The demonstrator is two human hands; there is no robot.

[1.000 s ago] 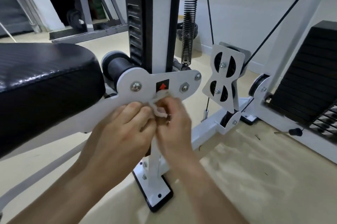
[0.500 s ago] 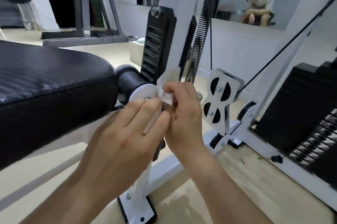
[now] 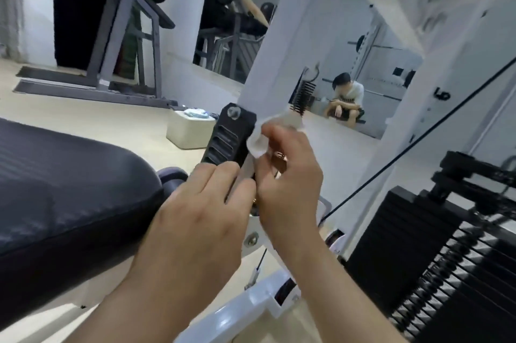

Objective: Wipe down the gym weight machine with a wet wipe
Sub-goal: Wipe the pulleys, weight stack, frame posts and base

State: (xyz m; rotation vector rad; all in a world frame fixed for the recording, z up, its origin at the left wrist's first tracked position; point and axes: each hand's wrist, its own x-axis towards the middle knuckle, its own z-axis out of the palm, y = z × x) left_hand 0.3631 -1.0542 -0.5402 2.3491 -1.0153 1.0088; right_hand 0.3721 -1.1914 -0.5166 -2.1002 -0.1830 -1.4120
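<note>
In the right hand (image 3: 290, 175), wet wipe (image 3: 258, 141), above the left hand (image 3: 201, 217).

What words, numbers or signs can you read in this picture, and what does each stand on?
"6", tilted, possibly "9": black numeral on the white upright.
Pack on the beige box: print too blurred to read.
Shirt of the seated person in the mirror: print too blurred.
</note>
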